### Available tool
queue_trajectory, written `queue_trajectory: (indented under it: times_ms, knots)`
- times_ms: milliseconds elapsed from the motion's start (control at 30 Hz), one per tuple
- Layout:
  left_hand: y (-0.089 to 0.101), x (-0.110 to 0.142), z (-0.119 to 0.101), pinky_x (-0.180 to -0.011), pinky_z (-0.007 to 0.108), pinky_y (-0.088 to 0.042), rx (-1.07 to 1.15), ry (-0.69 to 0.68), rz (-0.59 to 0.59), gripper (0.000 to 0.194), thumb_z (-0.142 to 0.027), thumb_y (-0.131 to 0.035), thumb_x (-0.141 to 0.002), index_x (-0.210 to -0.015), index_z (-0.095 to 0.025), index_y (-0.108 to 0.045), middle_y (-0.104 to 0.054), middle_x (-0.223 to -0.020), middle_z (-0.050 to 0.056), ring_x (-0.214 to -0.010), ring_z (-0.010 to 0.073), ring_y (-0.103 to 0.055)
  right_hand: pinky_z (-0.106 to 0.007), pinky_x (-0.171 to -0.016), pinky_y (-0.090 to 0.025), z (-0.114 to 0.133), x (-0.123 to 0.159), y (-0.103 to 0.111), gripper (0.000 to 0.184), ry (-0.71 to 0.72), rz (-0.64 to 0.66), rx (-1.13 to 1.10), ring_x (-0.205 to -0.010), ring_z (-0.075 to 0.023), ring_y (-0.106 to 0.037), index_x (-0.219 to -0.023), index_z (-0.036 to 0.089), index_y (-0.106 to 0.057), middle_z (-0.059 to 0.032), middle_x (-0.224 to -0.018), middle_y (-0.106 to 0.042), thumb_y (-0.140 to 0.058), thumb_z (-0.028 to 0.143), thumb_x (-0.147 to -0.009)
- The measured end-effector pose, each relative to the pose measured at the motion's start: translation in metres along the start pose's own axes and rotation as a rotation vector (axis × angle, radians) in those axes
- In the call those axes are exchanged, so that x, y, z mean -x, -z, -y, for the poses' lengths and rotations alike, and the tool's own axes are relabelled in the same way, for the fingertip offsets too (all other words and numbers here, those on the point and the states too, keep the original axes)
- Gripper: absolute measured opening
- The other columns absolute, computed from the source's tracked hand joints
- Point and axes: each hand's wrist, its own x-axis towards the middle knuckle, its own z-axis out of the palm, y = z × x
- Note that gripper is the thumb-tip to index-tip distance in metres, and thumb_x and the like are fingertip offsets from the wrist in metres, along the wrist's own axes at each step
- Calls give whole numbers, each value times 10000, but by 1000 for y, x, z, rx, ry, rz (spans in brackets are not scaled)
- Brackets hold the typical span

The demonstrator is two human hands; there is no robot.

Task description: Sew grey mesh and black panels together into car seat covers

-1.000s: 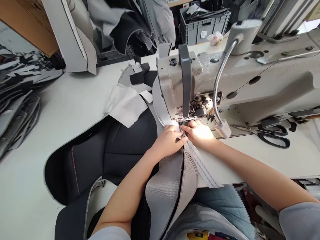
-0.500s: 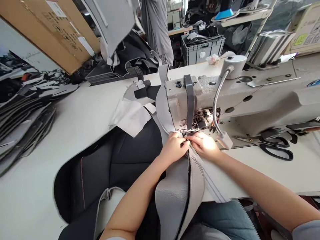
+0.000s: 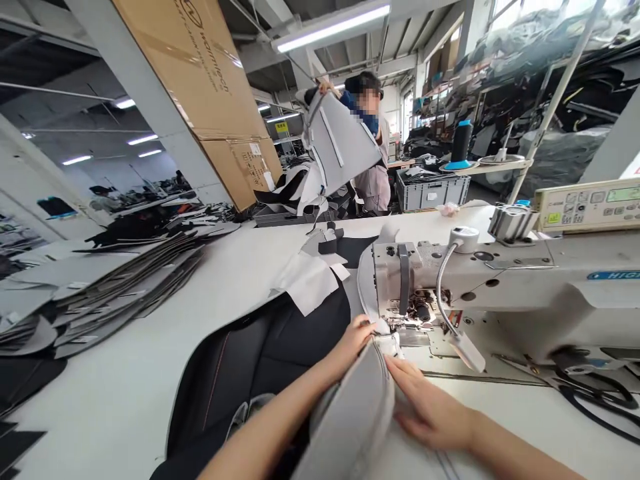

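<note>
My left hand grips the edge of a grey fabric panel just in front of the sewing machine's presser foot. My right hand lies on the other side of the panel, fingers stretched out and thumb apart, fingertips touching its seamed edge. This panel stands up in a fold toward me. Joined pieces of a black seat cover with a reddish stitch line spread over the table, partly under my left forearm. A pale fabric flap lies on top of the cover.
Black-handled scissors lie right of the sewing machine, by its lamp. Stacked cut panels cover the table's left. Beyond, a person holds up a grey panel beside a cardboard box and a grey crate.
My view has tilted up, bringing the person behind the table into sight. My right hand has come away from the presser foot toward me, its fingers now straightened. The grey panel has folded upward.
</note>
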Motion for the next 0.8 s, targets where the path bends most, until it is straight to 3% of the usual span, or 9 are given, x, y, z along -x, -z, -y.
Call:
queue_trajectory:
  times_ms: [67, 200, 267, 333, 367, 533, 633, 733, 800]
  knots:
    - [20, 18, -2, -1079, 388, -352, 87, 100, 110, 318, -433, -526, -853, -968, -173, -670, -613, -1165, 89, -1180, 247, -504, -515, -1137, -272, 6, -9, -6, 893, -16, 37, 7, -1437, -297, -180, -1515, 85, -32, -212, -1531, -237, -495, 202, -760]
    - [42, 47, -16, -837, 382, -515, 264, 272, 337, 750, -745, -213, -847, -861, -148, -667, -686, -905, 113, -915, 238, -636, -488, -1153, -273, 5, -16, -12, 895, 25, 45, 34, -1438, -284, -192, -1519, 68, -44, -197, -1550, -195, -490, 159, -748]
    - [36, 50, -24, -815, 325, -512, 319, 377, 380, 622, -721, -415, -800, -860, -151, -656, -686, -892, 91, -869, 206, -644, -484, -1139, -309, 4, -9, -11, 828, 33, 16, 55, -1425, -278, -235, -1518, 70, -94, -197, -1530, -256, -453, 144, -776]
    - [23, 48, -29, -770, 280, -511, 292, 450, 362, 389, -524, -626, -737, -881, -162, -643, -682, -867, 48, -805, 175, -645, -485, -1121, -344, 5, 1, -10, 772, 22, -6, 73, -1408, -275, -281, -1518, 95, -135, -185, -1508, -316, -421, 138, -802]
    - [15, 46, -30, -727, 269, -514, 215, 451, 344, 299, -413, -640, -725, -896, -168, -637, -680, -842, 29, -759, 164, -644, -487, -1114, -357, 8, 6, -10, 764, 9, -6, 82, -1400, -278, -300, -1517, 108, -153, -178, -1501, -332, -422, 138, -802]
    - [1, 38, -39, -532, 255, -459, -338, 290, 213, 227, -153, -490, -674, -849, -181, -632, -586, -610, -35, -581, 168, -592, -488, -1090, -382, 29, 4, -11, 779, -92, 93, 150, -1385, -323, -316, -1489, 40, -223, -234, -1491, -318, -478, 164, -764]
    - [12, 26, -55, -619, 283, -452, -552, 182, 142, 136, -87, -499, -642, -642, -178, -600, -562, -587, -7, -661, 202, -603, -479, -1033, -423, 40, -23, -13, 787, -114, 125, 253, -1341, -363, -371, -1446, -2, -294, -281, -1433, -379, -557, 192, -731]
    - [16, 14, -74, -763, 356, -449, -760, 72, 86, 169, -25, -510, -630, -592, -170, -587, -628, -711, 63, -823, 261, -627, -397, -834, -503, 46, -46, -10, 496, -195, -9, 315, -1079, -303, -591, -1279, 27, -494, -227, -1164, -603, -492, 184, -809]
    - [12, 12, -82, -795, 388, -448, -857, 19, 65, 177, -25, -504, -657, -657, -160, -619, -658, -827, 111, -885, 291, -632, -327, -715, -480, 46, -50, -6, 294, -229, -86, 314, -860, -225, -633, -1059, 94, -605, -140, -942, -663, -381, 184, -892]
